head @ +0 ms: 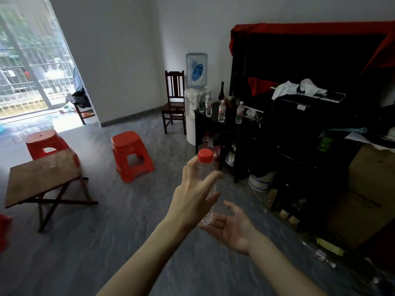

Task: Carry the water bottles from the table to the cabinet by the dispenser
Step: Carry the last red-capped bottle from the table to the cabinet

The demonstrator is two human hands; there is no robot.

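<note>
My left hand (192, 193) grips a clear water bottle (207, 170) with a red cap, held upright in mid-air over the floor. Just below it, my right hand (232, 228) lies palm up with relaxed fingers, under the bottle's base; I cannot tell whether it touches. Ahead stands the black cabinet (215, 124), and several water bottles (221, 111) stand on its top. The water dispenser (195, 97) with a blue jug is right beside the cabinet's left end. The wooden folding table (40, 178) is at my left, its top bare.
Two red plastic stools (131, 154) stand on the grey floor between table and cabinet. A dark wooden chair (174, 101) is left of the dispenser. Black furniture with clutter, a white bucket (261, 181) and cardboard boxes line the right side.
</note>
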